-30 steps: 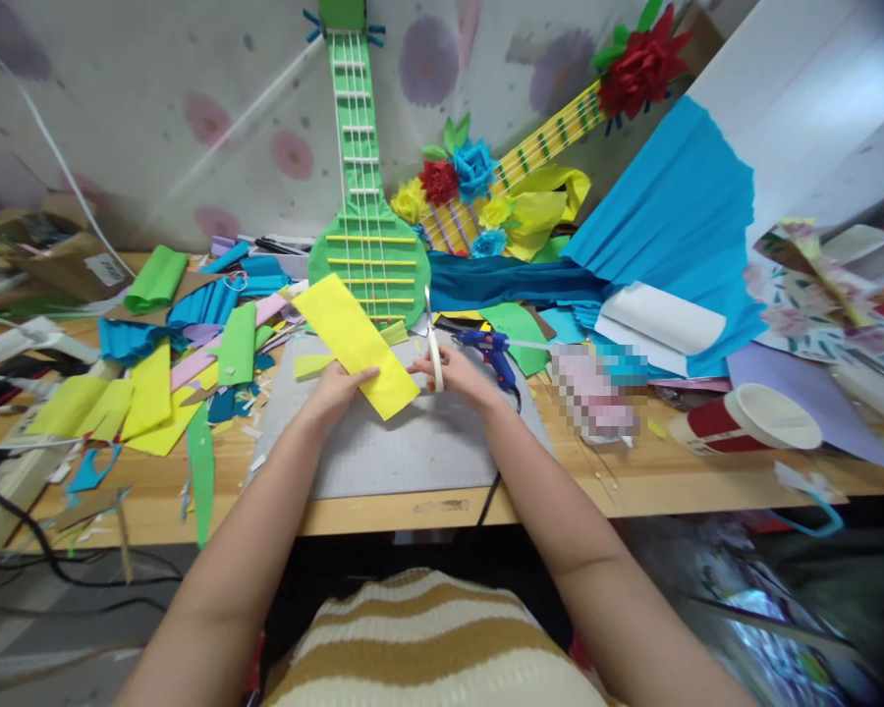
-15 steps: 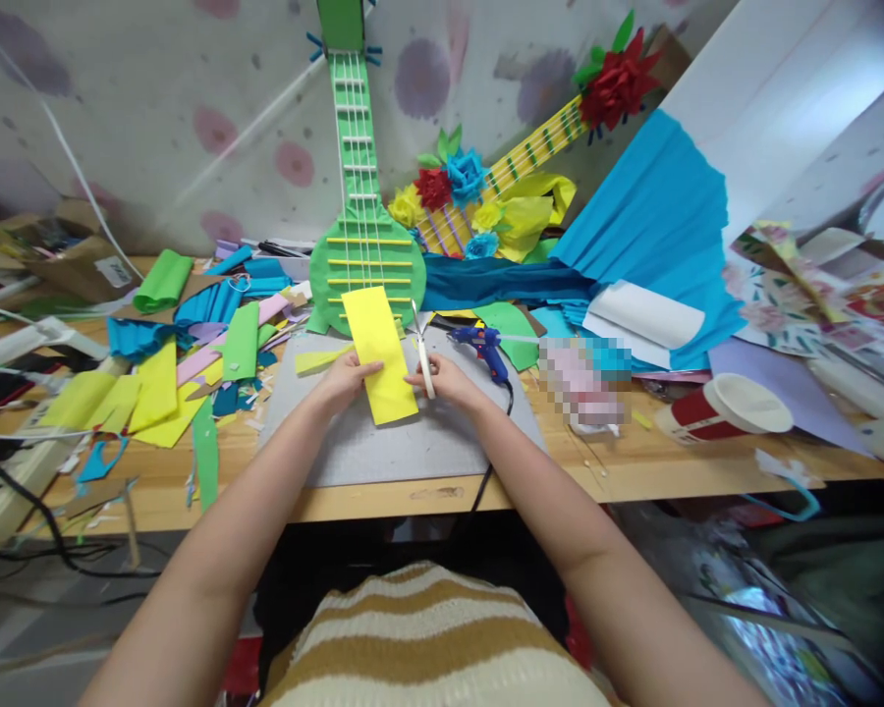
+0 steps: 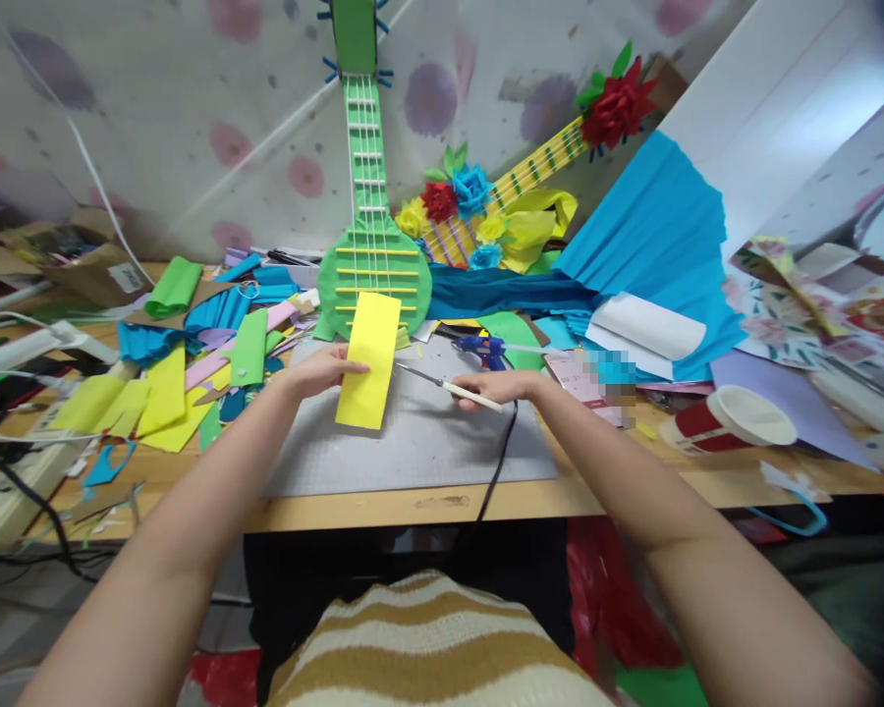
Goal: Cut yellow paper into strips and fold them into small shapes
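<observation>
My left hand [image 3: 322, 369] pinches the left edge of a yellow paper strip [image 3: 369, 358], holding it nearly upright over the grey cutting mat [image 3: 413, 447]. My right hand [image 3: 495, 389] is closed on the white handle of a pair of scissors [image 3: 442, 385]. The blades point left toward the strip's right edge, just short of it. Behind the strip leans a green paper guitar [image 3: 372, 265].
A blue glue gun [image 3: 480, 346] lies behind my right hand, its black cord running off the table's front edge. Scraps of yellow, green and blue paper [image 3: 169, 383] litter the left side. A red paper cup [image 3: 729, 417] lies at right. A yellow flowered guitar [image 3: 501, 196] and blue crepe paper [image 3: 648, 236] stand behind.
My left hand turned the yellow strip from a slant to nearly upright. My right hand moved right and tipped the scissors from upright to lying almost level, blades toward the strip.
</observation>
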Motion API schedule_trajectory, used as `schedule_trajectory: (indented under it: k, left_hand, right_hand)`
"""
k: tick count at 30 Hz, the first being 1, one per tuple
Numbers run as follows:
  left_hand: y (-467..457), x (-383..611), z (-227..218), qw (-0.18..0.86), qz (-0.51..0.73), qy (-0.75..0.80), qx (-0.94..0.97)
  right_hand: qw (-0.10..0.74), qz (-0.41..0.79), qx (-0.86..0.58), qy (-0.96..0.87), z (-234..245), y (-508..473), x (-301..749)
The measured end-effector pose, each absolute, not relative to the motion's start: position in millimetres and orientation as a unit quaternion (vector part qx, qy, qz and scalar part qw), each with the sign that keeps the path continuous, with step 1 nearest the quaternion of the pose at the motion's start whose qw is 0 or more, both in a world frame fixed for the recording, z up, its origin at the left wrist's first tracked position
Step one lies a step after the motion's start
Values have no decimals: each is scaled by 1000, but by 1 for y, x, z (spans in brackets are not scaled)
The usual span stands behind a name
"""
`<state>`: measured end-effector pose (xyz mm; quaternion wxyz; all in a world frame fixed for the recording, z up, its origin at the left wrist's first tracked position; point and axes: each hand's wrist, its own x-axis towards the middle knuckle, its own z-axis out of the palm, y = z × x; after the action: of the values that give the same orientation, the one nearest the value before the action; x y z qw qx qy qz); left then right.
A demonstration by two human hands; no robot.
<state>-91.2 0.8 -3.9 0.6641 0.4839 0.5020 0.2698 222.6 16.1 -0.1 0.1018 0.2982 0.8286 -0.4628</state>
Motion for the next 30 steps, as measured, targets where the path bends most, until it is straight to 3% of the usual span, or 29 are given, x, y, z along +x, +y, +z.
schedule_trajectory:
  k: [20,30]
  left_hand:
    - [3,-72,-6,685,237,460,513]
    - [0,-68,-10,695,253,461,491]
  right_hand:
    - [122,-563,246,780,-6,26,203]
    - [124,-521,260,804,-5,25,199]
